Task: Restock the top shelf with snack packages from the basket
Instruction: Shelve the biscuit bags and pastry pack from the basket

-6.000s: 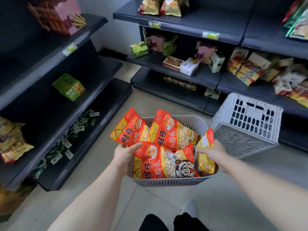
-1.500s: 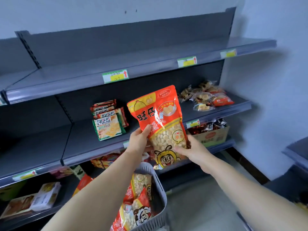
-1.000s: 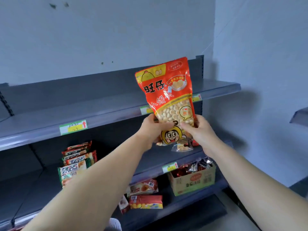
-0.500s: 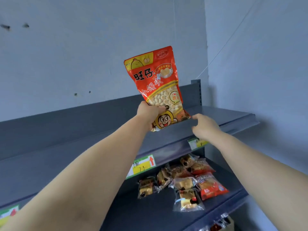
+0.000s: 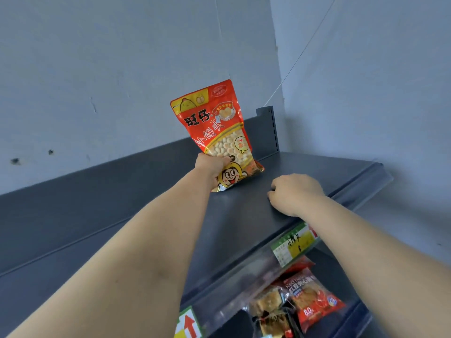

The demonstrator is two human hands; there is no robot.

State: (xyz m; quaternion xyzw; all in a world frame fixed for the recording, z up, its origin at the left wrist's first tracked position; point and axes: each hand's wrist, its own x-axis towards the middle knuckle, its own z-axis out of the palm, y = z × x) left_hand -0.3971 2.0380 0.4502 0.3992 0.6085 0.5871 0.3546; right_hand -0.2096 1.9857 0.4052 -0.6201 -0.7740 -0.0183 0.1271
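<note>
Your left hand (image 5: 211, 170) is stretched up and away from you, with its fingers (image 5: 223, 160) clenched around the lower left part of a red and yellow snack bag (image 5: 217, 128). The bag stands upright and leans a little to the left. Its clear window shows small round pale biscuits, and a cartoon face is printed below your grip. The bag's bottom edge sits at the surface of the top shelf (image 5: 244, 215), towards the back and near the right end. You cannot tell for sure whether it bears its full weight there, since your hand hides part of the base.

Your right hand (image 5: 296, 196) is to the right of the bag and apart from it, lying low on the same shelf close to the front edge. Its fingers are loosely curled under and grasp nothing. The fingertips are hidden beneath the hand.

Behind the bag, a dark perforated shelf post (image 5: 268, 128) rises in the corner where two pale blue-grey walls meet. A green and yellow price label (image 5: 292, 242) hangs on the clear strip along the front of the shelf, just below your right wrist. On the shelf underneath lie several wrapped snack packets (image 5: 314, 298), one red and the others clear with brown contents.
</note>
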